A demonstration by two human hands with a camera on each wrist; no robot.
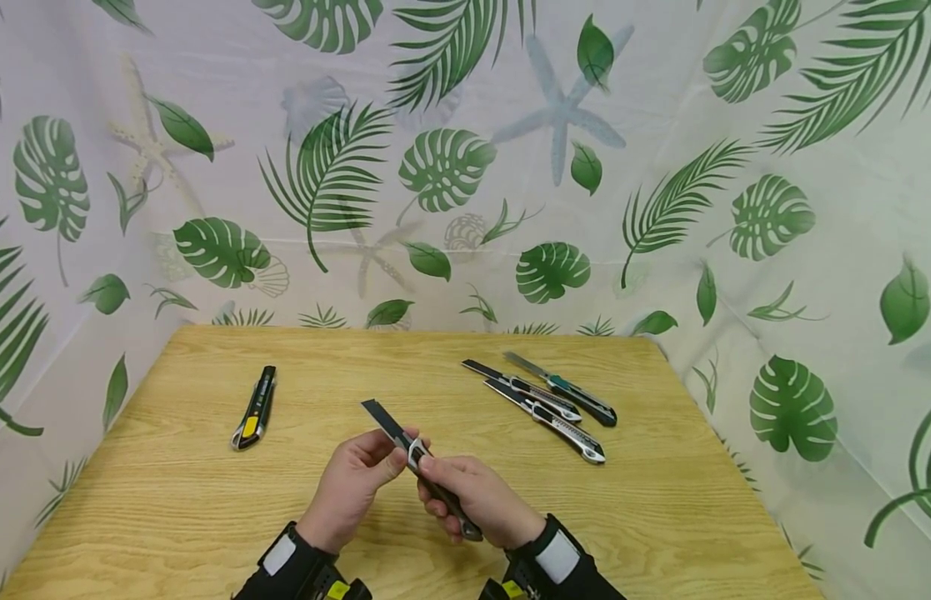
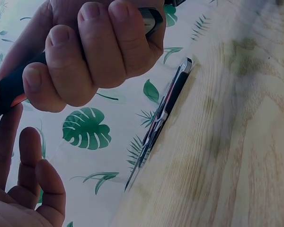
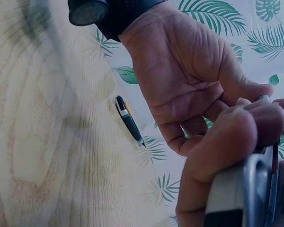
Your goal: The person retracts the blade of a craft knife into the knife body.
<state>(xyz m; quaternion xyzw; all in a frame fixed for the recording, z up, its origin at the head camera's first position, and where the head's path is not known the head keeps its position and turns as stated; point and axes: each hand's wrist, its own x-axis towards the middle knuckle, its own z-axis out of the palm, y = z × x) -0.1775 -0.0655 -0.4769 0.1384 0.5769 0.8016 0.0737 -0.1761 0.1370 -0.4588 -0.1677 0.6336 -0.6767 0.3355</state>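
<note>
Above the table, both hands hold a snap-off utility knife (image 1: pixel 393 425) with its dark blade out, tip toward the upper left. My right hand (image 1: pixel 483 500) grips the dark handle, thumb on top near the metal collar; in the left wrist view its fingers (image 2: pixel 102 52) curl round the grip. At the collar, my left hand (image 1: pixel 352 475) pinches the knife between thumb and fingers. The left palm faces the camera in the right wrist view, its lower fingers (image 3: pixel 175 137) loosely bent. The right hand partly hides the handle.
A black and yellow utility knife (image 1: pixel 255 408) lies at the left of the wooden table (image 1: pixel 172 508), no blade showing. At the right lie a silver utility knife (image 1: pixel 548 421), another beside it (image 1: pixel 536 393) and a green-and-black one (image 1: pixel 570 392), blades out. A leaf-print cloth (image 1: pixel 442 283) stands behind.
</note>
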